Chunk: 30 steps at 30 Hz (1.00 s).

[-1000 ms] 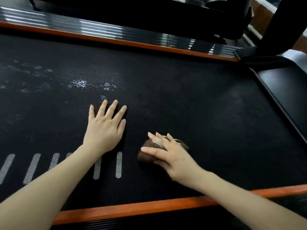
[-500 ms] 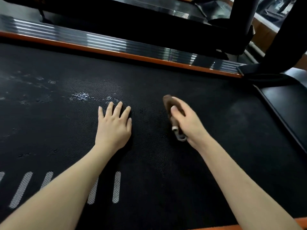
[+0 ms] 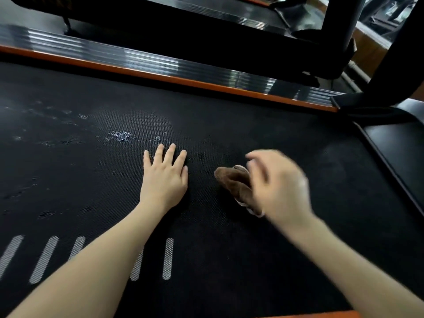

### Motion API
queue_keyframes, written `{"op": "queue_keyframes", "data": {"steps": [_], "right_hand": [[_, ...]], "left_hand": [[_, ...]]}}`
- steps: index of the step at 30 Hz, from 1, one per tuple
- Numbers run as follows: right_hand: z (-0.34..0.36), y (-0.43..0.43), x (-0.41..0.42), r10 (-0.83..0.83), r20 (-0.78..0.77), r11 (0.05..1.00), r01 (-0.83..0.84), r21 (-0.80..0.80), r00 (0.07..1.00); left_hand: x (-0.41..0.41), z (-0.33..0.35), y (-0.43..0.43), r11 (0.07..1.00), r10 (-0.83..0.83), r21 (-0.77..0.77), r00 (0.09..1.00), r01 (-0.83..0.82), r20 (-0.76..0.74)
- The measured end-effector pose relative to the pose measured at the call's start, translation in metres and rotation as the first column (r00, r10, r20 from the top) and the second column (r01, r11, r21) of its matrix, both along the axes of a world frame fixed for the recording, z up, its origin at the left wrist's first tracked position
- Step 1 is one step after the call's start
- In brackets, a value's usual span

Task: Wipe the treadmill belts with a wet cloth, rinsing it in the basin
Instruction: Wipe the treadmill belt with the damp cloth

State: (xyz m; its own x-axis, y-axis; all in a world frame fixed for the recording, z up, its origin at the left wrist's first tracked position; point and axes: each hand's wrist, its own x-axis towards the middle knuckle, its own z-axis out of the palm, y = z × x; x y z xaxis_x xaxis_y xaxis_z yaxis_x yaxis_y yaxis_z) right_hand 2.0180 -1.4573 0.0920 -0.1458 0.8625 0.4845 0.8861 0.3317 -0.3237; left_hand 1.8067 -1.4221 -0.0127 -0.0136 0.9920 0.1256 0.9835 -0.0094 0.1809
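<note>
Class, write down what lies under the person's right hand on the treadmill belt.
A brown cloth lies under the right hand, on the black belt; one end sticks out. The rest of the cloth is covered, and blur hides the grip.

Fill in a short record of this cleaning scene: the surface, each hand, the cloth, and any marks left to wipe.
Surface: black treadmill belt, orange rail along its far edge
Left hand: flat on the belt, fingers straight
Cloth: brown, bunched, on the belt to the right of the left hand
Right hand: over the cloth, motion-blurred, grip unclear
Marks: white specks just beyond the left fingertips
</note>
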Motion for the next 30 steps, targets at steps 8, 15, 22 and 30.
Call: {"op": "queue_keyframes", "data": {"steps": [8,15,22,30], "right_hand": [[-0.044,0.039,0.008,0.228,0.004,0.891,-0.207,-0.403,0.974],[0.006,0.081,0.033,0.001,-0.116,0.754,-0.077,-0.653,0.993],[-0.047,0.019,-0.024,0.082,0.192,0.962,-0.028,-0.271,0.978],[-0.095,0.043,-0.017,0.192,0.273,0.923,-0.08,-0.376,0.943]], "left_hand": [[-0.001,-0.003,0.001,1.0,0.004,0.015,1.0,-0.004,0.011],[0.0,-0.002,0.001,1.0,0.004,0.013,1.0,-0.005,0.02],[-0.002,-0.001,0.003,1.0,0.001,-0.007,1.0,-0.001,0.028],[-0.005,0.014,0.04,0.992,0.073,-0.109,0.997,-0.069,0.04]]}}
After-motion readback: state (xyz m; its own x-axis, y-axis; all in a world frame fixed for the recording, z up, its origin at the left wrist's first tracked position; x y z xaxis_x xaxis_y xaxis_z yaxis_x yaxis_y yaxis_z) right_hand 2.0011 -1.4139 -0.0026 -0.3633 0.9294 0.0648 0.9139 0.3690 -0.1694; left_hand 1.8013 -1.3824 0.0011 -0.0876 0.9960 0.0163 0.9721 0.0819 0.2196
